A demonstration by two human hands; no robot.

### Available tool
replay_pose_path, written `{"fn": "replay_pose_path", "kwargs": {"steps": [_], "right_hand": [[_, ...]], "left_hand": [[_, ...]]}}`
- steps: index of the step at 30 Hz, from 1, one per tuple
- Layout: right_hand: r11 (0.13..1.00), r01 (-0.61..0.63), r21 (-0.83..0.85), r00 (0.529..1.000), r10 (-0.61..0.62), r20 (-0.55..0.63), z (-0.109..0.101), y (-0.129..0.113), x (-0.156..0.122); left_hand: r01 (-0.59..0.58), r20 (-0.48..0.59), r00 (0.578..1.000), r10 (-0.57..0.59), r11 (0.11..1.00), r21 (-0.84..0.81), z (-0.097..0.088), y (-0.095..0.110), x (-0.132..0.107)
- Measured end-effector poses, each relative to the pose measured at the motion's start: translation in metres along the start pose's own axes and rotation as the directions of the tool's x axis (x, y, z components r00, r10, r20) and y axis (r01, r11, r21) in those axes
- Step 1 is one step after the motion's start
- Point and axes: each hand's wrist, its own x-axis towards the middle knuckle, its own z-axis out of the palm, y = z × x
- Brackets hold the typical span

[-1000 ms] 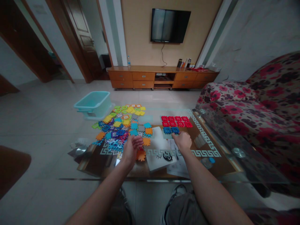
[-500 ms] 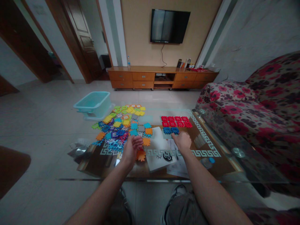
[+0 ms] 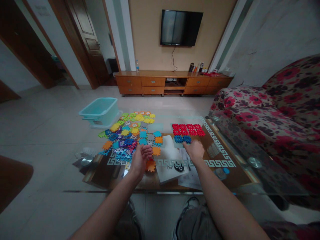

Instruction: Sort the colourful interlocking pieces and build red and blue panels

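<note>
We see a black television (image 3: 181, 28) hung on a beige wall (image 3: 147, 40). Beneath it runs a low wooden cabinet (image 3: 153, 81); to its left stands a panelled door (image 3: 85, 23). A floral sofa (image 3: 280, 100) lies to its right, and pale floor (image 3: 55, 116), apparently tiled, spreads below it.

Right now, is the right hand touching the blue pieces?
Cannot tell: the head view shows the right hand by the blue pieces, neither contact nor gap plain.
</note>
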Motion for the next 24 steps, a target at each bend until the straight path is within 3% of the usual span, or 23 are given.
{"fn": "replay_pose_path", "kwargs": {"steps": [24], "right_hand": [[1.000, 0.015, -0.023, 1.000, -0.015, -0.010, 0.0055, 0.0031, 0.0031]], "left_hand": [[0.024, 0.001, 1.000, -0.024, 1.000, -0.015, 0.0016, 0.0001, -0.0006]]}}
